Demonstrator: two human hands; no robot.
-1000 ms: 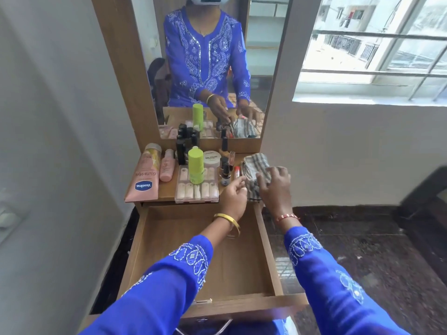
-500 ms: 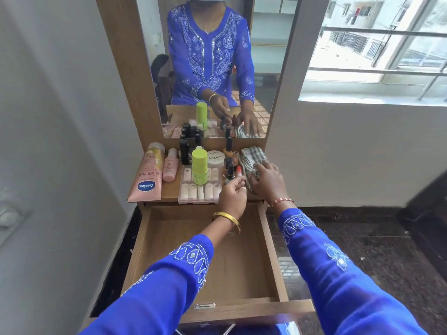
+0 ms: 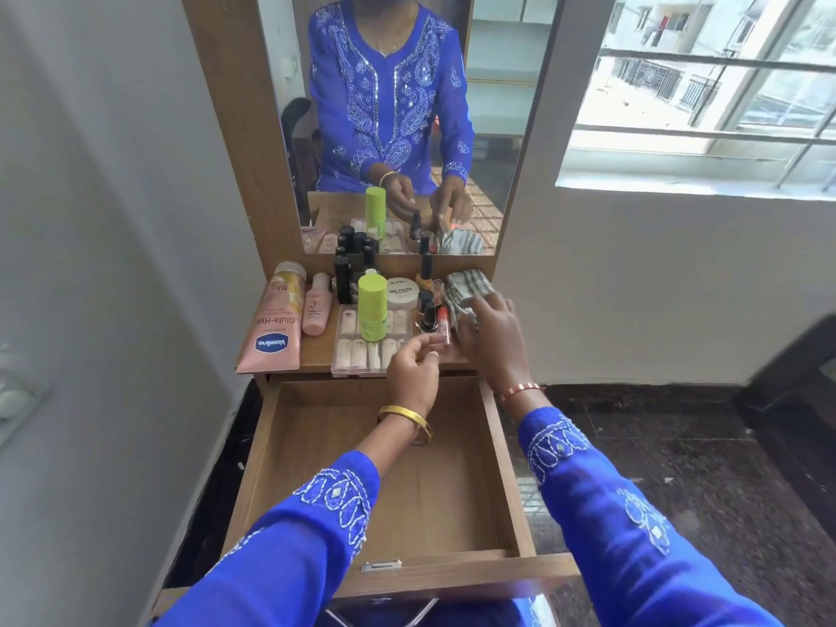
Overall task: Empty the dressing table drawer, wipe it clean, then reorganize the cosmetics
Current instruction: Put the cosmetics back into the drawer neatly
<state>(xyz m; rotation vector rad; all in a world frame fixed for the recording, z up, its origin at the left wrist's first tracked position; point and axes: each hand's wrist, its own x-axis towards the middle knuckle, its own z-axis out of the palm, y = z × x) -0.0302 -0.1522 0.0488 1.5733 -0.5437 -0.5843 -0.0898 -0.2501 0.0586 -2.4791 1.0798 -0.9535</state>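
Note:
The wooden drawer [image 3: 506, 463] is pulled out and holds nothing. Cosmetics crowd the table top [image 3: 319, 350]: a pink Vaseline tube [image 3: 271, 330], a small pink bottle [image 3: 315, 310], a green-capped bottle [image 3: 372, 305] on a clear nail-tip box [image 3: 362, 355], a nail polish remover jar [image 3: 401, 292], dark bottles [image 3: 344, 273], nail polish [image 3: 428, 316] and a red lip tube [image 3: 442, 319]. My left hand [image 3: 414, 368] hovers with loosely curled fingers, its index tip at the lip tube's near end. My right hand [image 3: 493, 337] rests on a folded checked cloth [image 3: 468, 287] at the top's right edge.
A mirror [image 3: 398, 119] behind the table reflects me and the cosmetics. A grey wall [image 3: 90, 264] stands close on the left. A white wall and a barred window [image 3: 705, 92] are on the right, with dark stone floor [image 3: 678, 445] below.
My right hand has lowered the checked cloth onto the right side of the table top and now lies on it. My left hand has stayed almost still by the lip tube.

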